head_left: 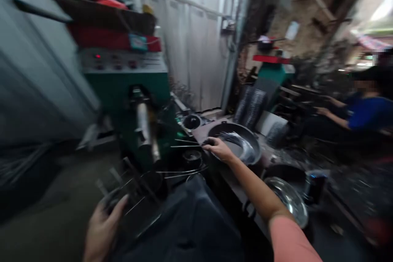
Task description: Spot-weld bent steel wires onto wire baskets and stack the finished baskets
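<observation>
My right hand (pixel 218 148) reaches forward to the near rim of a round dark pan (pixel 245 133), its fingers closed on a thin metal rod (pixel 186 145) that points left toward the green machine (pixel 135 106). More thin rods (pixel 236 139) lie in the pan. My left hand (pixel 102 229) is low at the bottom left, fingers curled round a dark object (pixel 112 202) I cannot make out, beside several loose rods (pixel 181 172) and my dark trouser leg (pixel 190 221). The picture is smeared by motion.
A shiny steel bowl (pixel 290 202) and a dark cup (pixel 316 186) stand to the right of my forearm. A second person in a blue shirt (pixel 367 112) works at another green machine (pixel 274 71) at the back right. A white curtain (pixel 196 41) hangs behind.
</observation>
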Available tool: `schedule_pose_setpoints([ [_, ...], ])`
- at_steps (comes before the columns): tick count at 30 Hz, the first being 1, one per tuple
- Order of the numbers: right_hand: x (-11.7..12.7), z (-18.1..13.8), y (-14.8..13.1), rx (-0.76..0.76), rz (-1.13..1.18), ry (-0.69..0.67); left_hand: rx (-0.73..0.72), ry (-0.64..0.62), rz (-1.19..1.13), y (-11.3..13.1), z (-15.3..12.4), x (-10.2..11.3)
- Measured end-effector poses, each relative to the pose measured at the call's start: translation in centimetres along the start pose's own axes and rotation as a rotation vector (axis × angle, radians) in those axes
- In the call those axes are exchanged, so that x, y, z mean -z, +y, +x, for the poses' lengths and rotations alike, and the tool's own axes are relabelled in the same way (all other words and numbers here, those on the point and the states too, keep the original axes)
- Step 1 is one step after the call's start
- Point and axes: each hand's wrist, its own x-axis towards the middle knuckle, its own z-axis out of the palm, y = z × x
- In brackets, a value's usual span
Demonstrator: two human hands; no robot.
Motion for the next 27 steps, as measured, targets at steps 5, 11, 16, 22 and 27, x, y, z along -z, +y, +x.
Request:
schedule_pose_setpoints([
  [5, -4.6, 1.4, 1.7, 0.033, -0.056, -0.166, -0.016, -0.01, -0.223, 0.4, 2.4, 0.5],
  [11, -6.9, 2.4, 3.8, 0.166, -0.142, -0.1, -0.053, -0.051, -0.25, 0.2, 4.1, 0.3],
  [16, -8.2, 3.7, 7.1, 0.257, -0.264, -0.049, 0.017, -0.211, -0.289, -1.2, 4.7, -1.1],
  [22, -9.2, 4.8, 9.2, 0.317, -0.273, -0.031, 0.116, -0.269, -0.356, -1.6, 5.7, -2.2],
  [27, -9.5, 5.3, 9.4, 0.352, -0.296, -0.02, 0.149, -0.25, -0.408, -1.8, 6.2, -2.5],
])
